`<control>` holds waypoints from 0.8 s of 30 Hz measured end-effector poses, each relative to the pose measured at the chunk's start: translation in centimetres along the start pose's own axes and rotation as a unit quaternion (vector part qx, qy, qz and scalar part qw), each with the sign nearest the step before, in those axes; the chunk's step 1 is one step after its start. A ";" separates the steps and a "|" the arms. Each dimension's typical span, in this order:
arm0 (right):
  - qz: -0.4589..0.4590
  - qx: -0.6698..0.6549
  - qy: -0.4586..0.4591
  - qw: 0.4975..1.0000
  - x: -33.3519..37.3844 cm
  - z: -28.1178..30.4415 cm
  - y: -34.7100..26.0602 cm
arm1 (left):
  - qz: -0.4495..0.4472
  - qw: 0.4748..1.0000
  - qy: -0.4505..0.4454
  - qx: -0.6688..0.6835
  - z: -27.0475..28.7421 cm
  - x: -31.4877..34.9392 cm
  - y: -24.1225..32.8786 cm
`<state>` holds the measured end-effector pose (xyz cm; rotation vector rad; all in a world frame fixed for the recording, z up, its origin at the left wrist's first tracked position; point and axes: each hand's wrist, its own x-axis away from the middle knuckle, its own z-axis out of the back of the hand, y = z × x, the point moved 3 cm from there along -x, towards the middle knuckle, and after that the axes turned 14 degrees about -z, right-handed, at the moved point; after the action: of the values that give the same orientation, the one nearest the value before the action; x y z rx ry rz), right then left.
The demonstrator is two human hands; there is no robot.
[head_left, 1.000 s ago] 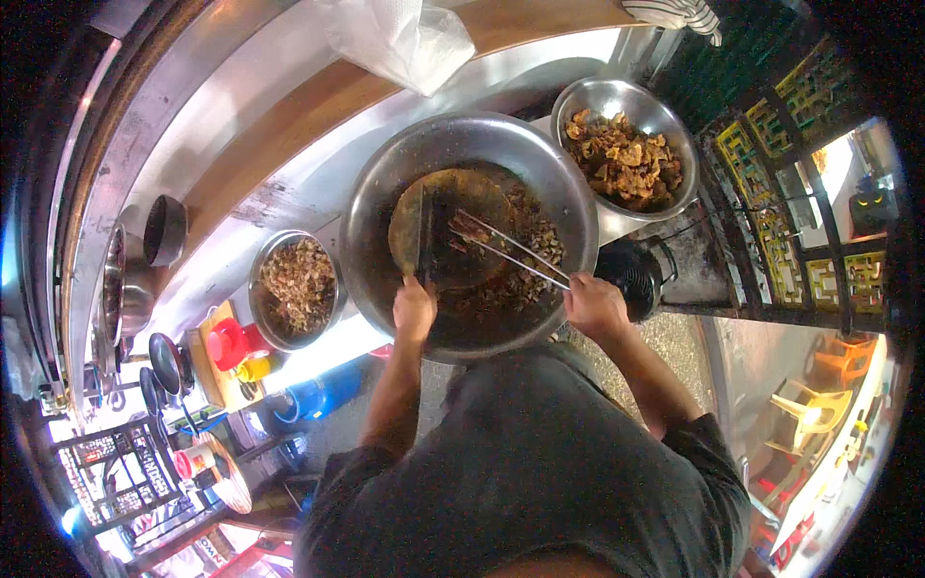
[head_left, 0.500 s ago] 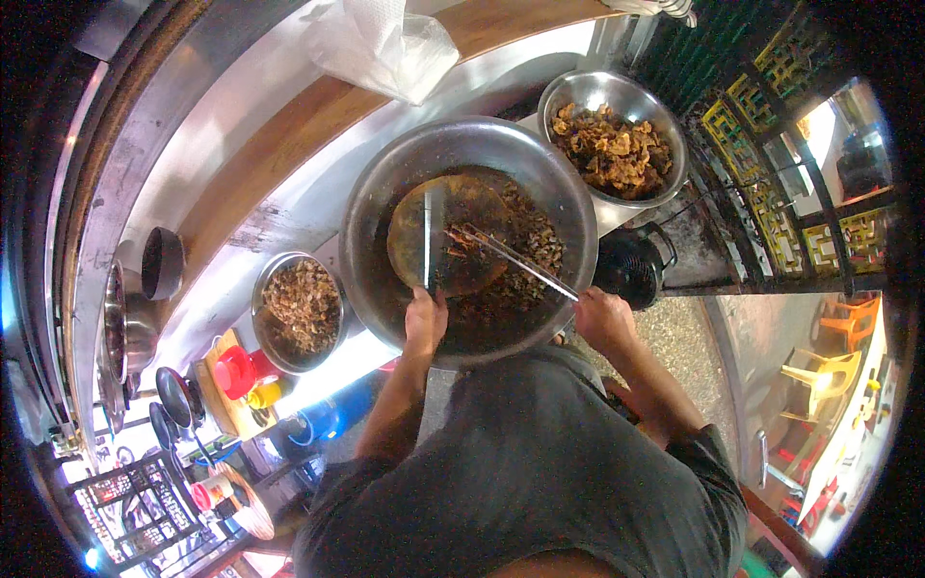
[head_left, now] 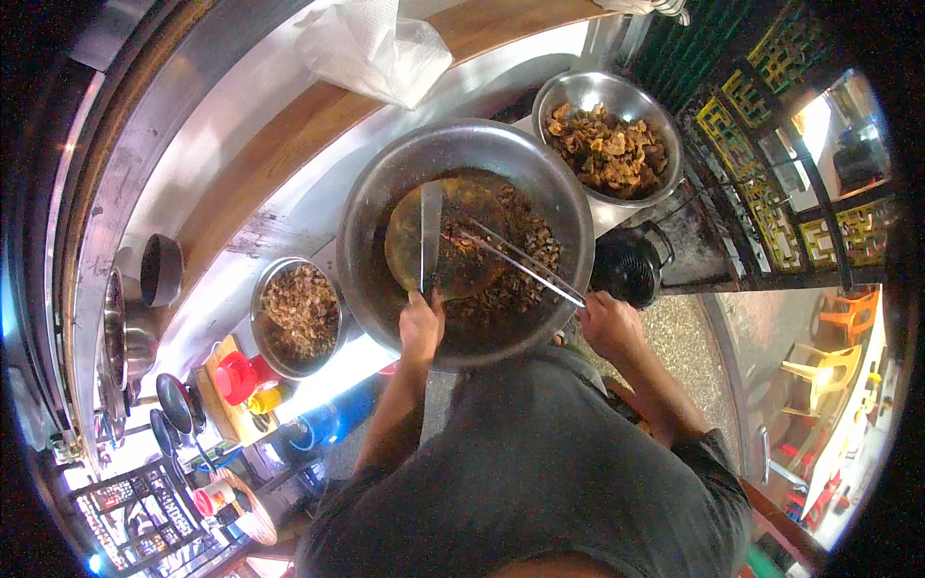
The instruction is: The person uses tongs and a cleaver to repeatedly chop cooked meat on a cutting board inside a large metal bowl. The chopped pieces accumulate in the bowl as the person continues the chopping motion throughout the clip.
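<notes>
My left hand (head_left: 420, 326) is closed round the handle of a knife (head_left: 431, 223), its long blade pointing away from me over a round brown chopping board (head_left: 403, 241). My right hand (head_left: 610, 323) grips a pair of metal tongs (head_left: 530, 262), whose tips reach small reddish-brown meat pieces (head_left: 461, 241) on the board. Board and tools are within a wide metal basin (head_left: 371, 188). Chopped meat (head_left: 528, 236) lies heaped along the basin's right side, beside the board.
At the far right a steel bowl (head_left: 660, 104) holds large browned chunks. Another steel bowl (head_left: 337, 332) at the left contains finely chopped meat. A black pot (head_left: 626, 268) stands right of the basin. A plastic bag (head_left: 381, 53) rests on the wooden ledge (head_left: 260, 154); a blue container (head_left: 332, 419) is lower left.
The knife blade has tilted and shows more of its flat side. The tongs have shifted slightly, with their arms looking a little further apart. Both hands keep their holds.
</notes>
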<state>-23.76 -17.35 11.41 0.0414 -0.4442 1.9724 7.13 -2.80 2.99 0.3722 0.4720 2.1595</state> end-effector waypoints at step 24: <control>0.022 0.081 -0.012 0.996 -0.5 -1.8 2.1 | -0.058 0.998 -0.007 -0.039 -0.2 -0.7 1.5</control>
<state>-25.05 -17.95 8.97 0.1586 -0.3013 2.0497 6.45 -4.26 3.47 0.3089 0.3906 2.0554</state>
